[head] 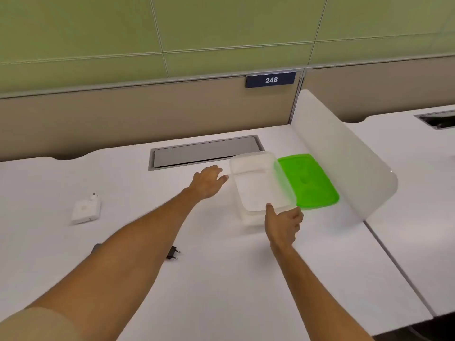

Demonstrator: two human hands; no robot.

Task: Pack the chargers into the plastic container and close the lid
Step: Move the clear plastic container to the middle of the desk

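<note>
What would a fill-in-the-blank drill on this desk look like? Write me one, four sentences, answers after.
1. The lid lying beside the plastic container is coloured ____.
2. The container holds ____ chargers so far.
3. The white charger lies on the desk to the ____ of the left hand.
4. The right hand touches the container's ____ edge, while the black charger shows beside the left forearm.

Answers: green; no; left; near

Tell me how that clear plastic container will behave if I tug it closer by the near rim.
The container looks empty and thin-walled, so probably light. On the smooth white desk it should slide easily. Pulled only by the right hand, it may swivel.
</note>
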